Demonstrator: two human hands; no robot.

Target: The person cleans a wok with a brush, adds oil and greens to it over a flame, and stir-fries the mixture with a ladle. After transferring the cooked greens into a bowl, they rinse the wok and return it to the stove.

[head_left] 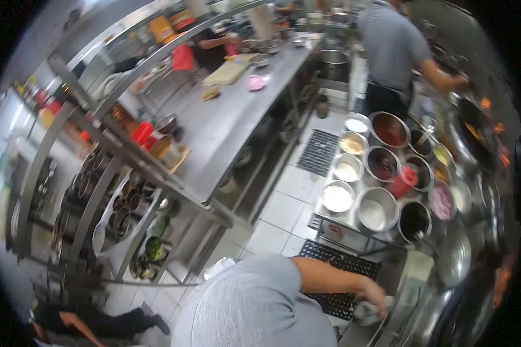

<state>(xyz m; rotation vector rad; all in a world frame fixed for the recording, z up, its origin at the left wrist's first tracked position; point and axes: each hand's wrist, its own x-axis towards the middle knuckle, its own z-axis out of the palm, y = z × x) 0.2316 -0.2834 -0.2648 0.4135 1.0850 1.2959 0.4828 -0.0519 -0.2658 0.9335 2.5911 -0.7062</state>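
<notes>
From my grey sleeve at the bottom of the head view, my left arm reaches right. My left hand (374, 294) is closed on a crumpled greyish cloth (366, 313), low beside the metal edge of the cooking station. Motion blur softens the fingers. A pale board-like surface (418, 266) is just right of this hand. Above it, a metal pot of white contents (377, 209) and a pot of dark liquid (414, 221) stand on the station. My right hand is out of view.
Several ingredient pots surround a red container (404, 181). A co-worker in grey (391, 43) works by a wok (474, 130), with flames at the far right. Black mats (318, 152) lie on the tiles. A steel table (214, 124) and shelving (127, 156) stand left. Another person (110, 321) is lower left.
</notes>
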